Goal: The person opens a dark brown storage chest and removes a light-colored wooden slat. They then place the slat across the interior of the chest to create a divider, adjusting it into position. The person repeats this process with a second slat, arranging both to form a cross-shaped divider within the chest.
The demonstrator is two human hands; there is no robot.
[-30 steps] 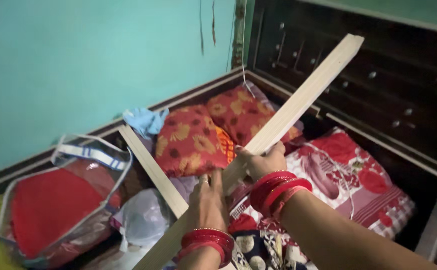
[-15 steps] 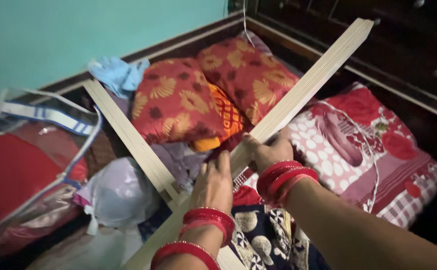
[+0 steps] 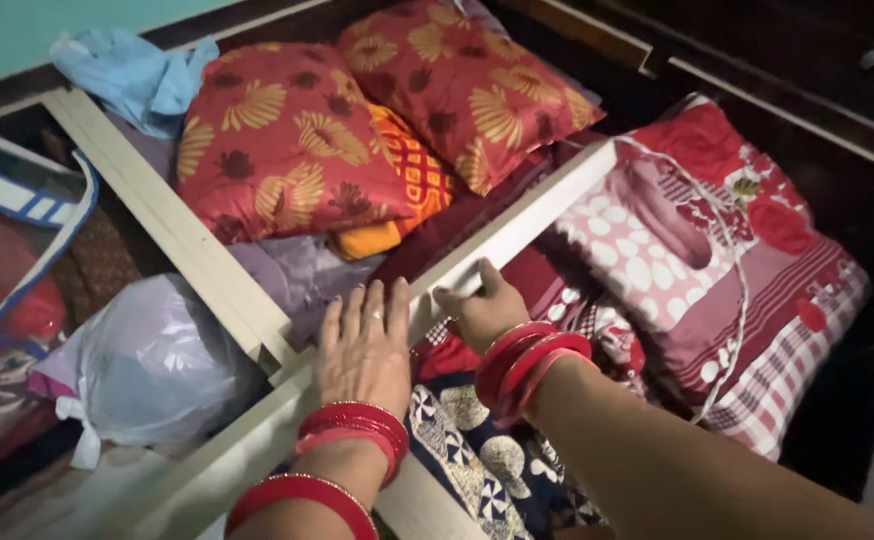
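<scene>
A long white wooden slat [image 3: 527, 225] runs from the lower left up to the right across an open storage box. My right hand [image 3: 479, 312] grips its edge near the middle, thumb on top. My left hand [image 3: 365, 348] lies flat, fingers stretched, where this slat meets a second white slat [image 3: 162, 225] that runs to the upper left. Both wrists wear red bangles.
Red flower-print pillows [image 3: 287, 140] and an orange cushion [image 3: 412, 175] lie beyond the slats. A red and white patterned bundle [image 3: 717, 250] sits at right, a dark printed cloth [image 3: 477, 450] under my wrists, a knotted plastic bag [image 3: 152, 365] and a clear zip bag [image 3: 7, 250] at left.
The long slat has come down from a raised slant to lie low across the box. My left hand went from upright against it to flat on it. The view has closed in.
</scene>
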